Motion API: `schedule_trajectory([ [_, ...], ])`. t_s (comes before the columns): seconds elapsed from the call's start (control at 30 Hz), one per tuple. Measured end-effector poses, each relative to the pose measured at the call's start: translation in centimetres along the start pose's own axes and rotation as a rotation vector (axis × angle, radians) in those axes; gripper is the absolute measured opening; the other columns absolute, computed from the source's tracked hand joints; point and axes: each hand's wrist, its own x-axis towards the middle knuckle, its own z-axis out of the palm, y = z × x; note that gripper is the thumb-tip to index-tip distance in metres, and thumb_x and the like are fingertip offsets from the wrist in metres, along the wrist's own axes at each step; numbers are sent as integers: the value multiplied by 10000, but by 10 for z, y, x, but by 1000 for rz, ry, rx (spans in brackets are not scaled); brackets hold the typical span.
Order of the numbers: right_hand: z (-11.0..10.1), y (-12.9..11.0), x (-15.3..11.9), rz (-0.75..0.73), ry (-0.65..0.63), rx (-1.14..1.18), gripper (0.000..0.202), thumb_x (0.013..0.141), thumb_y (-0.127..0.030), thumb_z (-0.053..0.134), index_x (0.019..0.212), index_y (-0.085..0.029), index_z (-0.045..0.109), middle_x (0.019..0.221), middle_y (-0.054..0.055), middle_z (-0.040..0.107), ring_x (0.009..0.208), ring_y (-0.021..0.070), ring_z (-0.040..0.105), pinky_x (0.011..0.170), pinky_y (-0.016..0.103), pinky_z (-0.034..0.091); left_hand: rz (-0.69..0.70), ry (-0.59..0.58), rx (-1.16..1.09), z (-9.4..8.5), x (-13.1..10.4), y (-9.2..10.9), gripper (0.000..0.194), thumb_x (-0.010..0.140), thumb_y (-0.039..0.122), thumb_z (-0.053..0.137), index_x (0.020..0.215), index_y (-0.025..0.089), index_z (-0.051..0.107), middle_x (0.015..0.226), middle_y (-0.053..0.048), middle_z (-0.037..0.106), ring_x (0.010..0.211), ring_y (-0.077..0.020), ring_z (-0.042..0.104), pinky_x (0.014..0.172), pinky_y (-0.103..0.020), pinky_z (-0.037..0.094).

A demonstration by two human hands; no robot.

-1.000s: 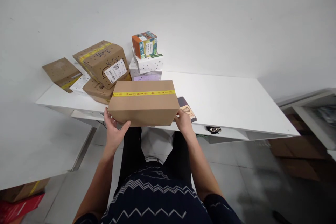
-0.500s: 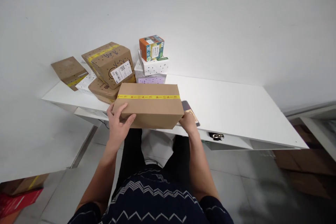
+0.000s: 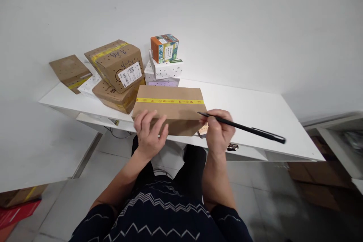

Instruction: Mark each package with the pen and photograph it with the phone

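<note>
A brown cardboard box [image 3: 170, 110] with yellow printed tape along its top lies at the front edge of the white table. My left hand [image 3: 150, 132] rests on the box's front left part, fingers spread. Pinched in my right hand [image 3: 218, 130] is a black pen [image 3: 252, 130], its tip pointing left over the box's right end. Partly hidden behind that hand, a flat card-like item [image 3: 203, 131] lies on the table.
Stacked cartons [image 3: 116, 64] stand on the left of the white table [image 3: 255, 113]. Behind the box, an orange and green box [image 3: 164, 49] tops white speckled boxes [image 3: 167, 71]. A shiny metal clip [image 3: 233, 147] is at the front edge.
The box has shifted right. My left hand has moved right along it. My right hand has risen from beside the box, and the pen now shows in it.
</note>
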Motion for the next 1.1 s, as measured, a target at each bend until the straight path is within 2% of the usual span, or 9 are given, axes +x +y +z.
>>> schedule_trajectory([
  [0.13,26,14,0,-72,-234,-142,124,921,-273,542,974,-243,650,889,13,687,806,164,678,744,324,551,9,-133,-20,10,1,8,270,891,246,625,1155,243,680,1113,-87,685,1152,-261,571,1075,-455,342],
  [0.27,36,22,5,-81,-334,-258,130,916,-247,510,933,-219,636,854,19,678,775,161,664,709,307,537,-7,-149,-10,21,-6,4,231,912,283,610,1120,259,708,1072,-74,713,1107,-245,590,1014,-414,322],
  [0.47,37,16,5,-86,-338,-398,79,863,-216,537,812,-218,597,689,-31,600,571,109,541,589,255,478,6,-138,22,23,-9,3,201,916,301,614,1085,263,716,1049,-67,722,1082,-247,594,981,-411,306],
  [0.9,38,13,10,-84,-400,-442,89,841,-204,536,771,-213,591,605,-45,550,540,112,505,569,258,421,61,-100,90,24,-8,3,190,914,302,617,1072,244,704,1020,-72,723,1059,-246,589,968,-410,321],
  [1.1,37,13,11,-97,-402,-449,101,852,-214,525,771,-211,585,609,-43,553,539,109,506,563,253,422,54,-122,100,24,-9,2,196,918,319,608,1079,265,706,1032,-67,721,1067,-246,594,980,-412,314],
])
